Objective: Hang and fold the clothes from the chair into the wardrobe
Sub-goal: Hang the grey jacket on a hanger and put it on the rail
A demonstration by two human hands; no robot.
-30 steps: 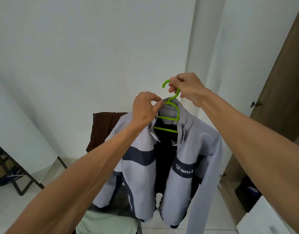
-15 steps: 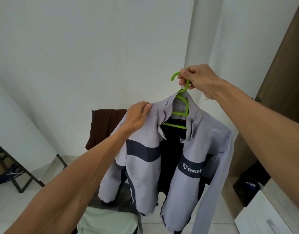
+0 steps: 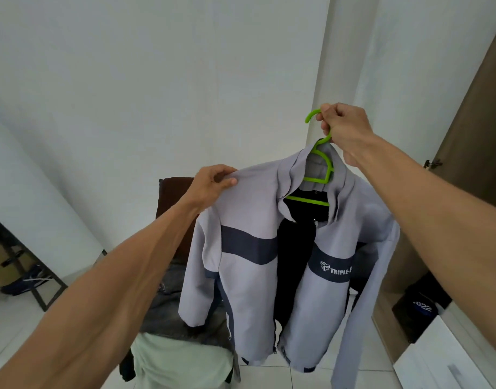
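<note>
- Your right hand, raised at upper right of the frame, curls around the green hanger neck
- Your left hand, arm outstretched, pinches the grey jacket shoulder at centre
- The jacket hangs before the chair

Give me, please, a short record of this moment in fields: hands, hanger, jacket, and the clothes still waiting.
Right hand: grips the green hanger just below its hook, holding it up
Left hand: pinches the jacket's shoulder
Jacket: grey with dark bands, on the hanger, front open
Wardrobe: at right, jacket not yet inside
Waiting clothes: brown garment, dark grey garment, pale green garment
</note>
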